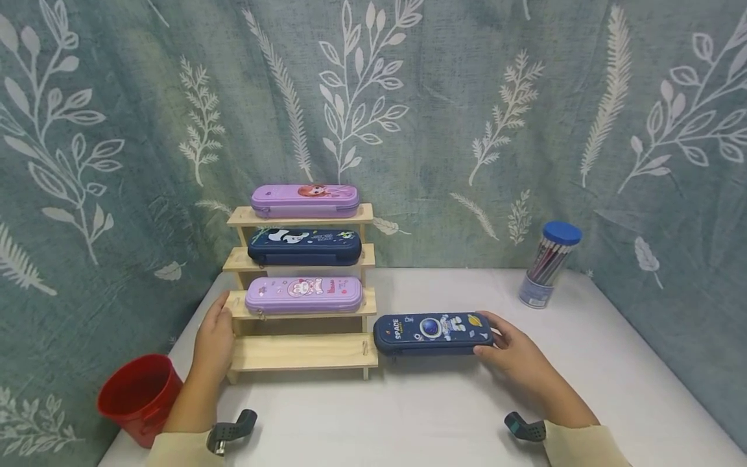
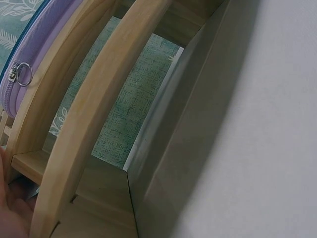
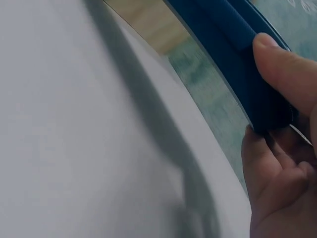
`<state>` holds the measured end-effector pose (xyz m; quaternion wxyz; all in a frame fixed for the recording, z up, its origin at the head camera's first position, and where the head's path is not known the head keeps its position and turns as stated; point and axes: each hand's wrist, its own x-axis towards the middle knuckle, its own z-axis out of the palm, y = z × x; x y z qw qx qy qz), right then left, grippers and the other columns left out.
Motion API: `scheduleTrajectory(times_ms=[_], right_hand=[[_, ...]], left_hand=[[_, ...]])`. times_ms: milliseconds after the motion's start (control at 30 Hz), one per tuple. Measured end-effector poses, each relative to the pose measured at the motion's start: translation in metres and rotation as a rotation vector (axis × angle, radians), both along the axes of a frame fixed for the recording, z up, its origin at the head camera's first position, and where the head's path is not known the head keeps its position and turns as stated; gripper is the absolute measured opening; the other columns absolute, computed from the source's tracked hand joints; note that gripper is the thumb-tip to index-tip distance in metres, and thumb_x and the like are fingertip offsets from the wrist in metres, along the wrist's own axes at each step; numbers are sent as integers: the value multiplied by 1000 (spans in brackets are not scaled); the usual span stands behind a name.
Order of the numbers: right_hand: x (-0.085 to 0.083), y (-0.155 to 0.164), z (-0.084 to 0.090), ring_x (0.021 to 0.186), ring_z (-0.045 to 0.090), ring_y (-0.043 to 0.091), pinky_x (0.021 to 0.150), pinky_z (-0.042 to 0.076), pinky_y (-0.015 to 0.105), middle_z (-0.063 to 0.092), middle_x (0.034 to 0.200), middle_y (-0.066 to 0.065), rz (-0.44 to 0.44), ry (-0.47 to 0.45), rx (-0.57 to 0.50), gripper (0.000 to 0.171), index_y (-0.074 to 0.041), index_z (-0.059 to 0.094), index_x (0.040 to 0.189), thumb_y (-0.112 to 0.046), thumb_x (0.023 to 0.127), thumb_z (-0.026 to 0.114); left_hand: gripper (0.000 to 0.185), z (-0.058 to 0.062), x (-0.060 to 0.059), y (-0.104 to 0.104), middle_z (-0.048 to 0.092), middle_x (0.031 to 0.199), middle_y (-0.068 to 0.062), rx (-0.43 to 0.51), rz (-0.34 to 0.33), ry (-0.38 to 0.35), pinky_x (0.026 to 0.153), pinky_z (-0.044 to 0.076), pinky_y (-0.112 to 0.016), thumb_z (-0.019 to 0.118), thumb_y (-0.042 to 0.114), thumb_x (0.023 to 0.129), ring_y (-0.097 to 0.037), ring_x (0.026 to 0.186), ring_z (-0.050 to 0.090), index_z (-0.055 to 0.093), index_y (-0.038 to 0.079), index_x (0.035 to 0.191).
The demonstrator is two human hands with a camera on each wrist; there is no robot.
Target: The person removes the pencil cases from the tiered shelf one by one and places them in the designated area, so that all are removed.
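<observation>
The right hand (image 1: 513,353) grips one end of a long dark blue pencil case with a spaceman and planets printed on it (image 1: 432,332). Its fingers curl over the top of the end and, in the right wrist view, the thumb (image 3: 285,69) presses on the blue side (image 3: 237,54). The blue case lies flat on the white table (image 1: 438,415), just to the right of a small wooden step shelf with four steps (image 1: 303,353), and its left end is right next to the bottom step. The left hand (image 1: 214,340) rests against the left side of the wooden shelf with its fingers fairly straight, touching the wood near the third step down. The bottom step is bare wood. On the step above it lies a light purple pencil case with a little cartoon face (image 1: 303,294), and the left wrist view shows its purple edge and a silver zip ring (image 2: 22,73). One step higher lies a dark blue pencil case with a panda picture (image 1: 304,246). On the top step lies a purple pencil case with a red-haired girl on it (image 1: 305,200). A red plastic cup (image 1: 139,397) stands at the left edge of the table, near the left arm. A clear tube of pencils with a blue lid (image 1: 548,263) stands at the back right, well apart from the hands. A green cloth with white leaves (image 1: 467,97) hangs behind the table.
</observation>
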<state>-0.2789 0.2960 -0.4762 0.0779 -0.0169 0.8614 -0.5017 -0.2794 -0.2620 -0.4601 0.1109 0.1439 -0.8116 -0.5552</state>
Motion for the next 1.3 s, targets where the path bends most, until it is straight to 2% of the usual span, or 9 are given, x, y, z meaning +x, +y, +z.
scheduleTrajectory(times_ms=[100,267,400,567,800,900,1067,1167,1300], right_hand=[[-4,10,0,158,25,43,124,31,57,20,174,16,-23,-9,-7,104,-30,24,168,-56,86,81],[-15,23,-3,155,33,40,123,34,54,29,170,22,2,22,-36,99,-26,20,169,-52,91,77],[-31,32,-10,154,34,42,124,34,56,28,171,20,10,32,-37,100,-21,22,169,-51,91,77],[-56,43,-17,155,29,47,126,27,62,22,173,18,-2,21,-25,104,-18,22,168,-52,88,79],[-78,44,-16,154,25,53,127,24,62,23,172,23,23,44,-28,96,-12,23,168,-38,94,79],[-84,43,-17,155,21,54,127,23,63,22,171,25,23,43,-19,94,-9,22,168,-35,95,77],[-90,45,-20,157,12,53,128,14,67,23,170,26,-8,40,17,95,-7,21,167,-34,96,77],[-92,45,-19,158,8,52,128,7,68,22,171,25,-13,39,43,94,-10,20,168,-36,97,76],[-93,43,-18,159,7,50,128,4,67,20,172,22,-31,14,82,95,-15,17,169,-40,97,74]], left_hand=[[59,2,-3,-1,20,175,-5,-14,-9,21,131,12,-61,19,40,112,-32,163,12,20,26,169],[58,4,-5,-3,21,175,-5,-22,-8,31,131,13,-61,19,40,112,-32,163,14,21,27,169],[58,3,-3,-4,20,175,-4,-19,-8,1,130,12,-63,18,41,112,-33,163,13,19,29,169],[58,0,-1,-5,21,175,-5,-23,-3,2,130,12,-63,18,40,112,-34,163,13,20,29,169],[58,-6,0,-5,20,175,-4,-11,4,-15,130,12,-63,18,40,112,-33,163,14,19,30,169],[58,-8,0,-4,20,175,-5,-4,5,-3,130,12,-63,18,39,112,-34,163,14,21,30,169],[57,-8,0,-3,21,175,-6,5,-1,9,131,12,-61,19,38,112,-33,163,14,22,29,169],[58,-5,1,-2,21,175,-6,-5,3,13,131,12,-61,19,39,112,-33,163,14,22,29,169],[58,-3,2,-1,21,175,-7,-9,-3,21,131,11,-61,19,39,112,-34,163,14,22,28,169]])
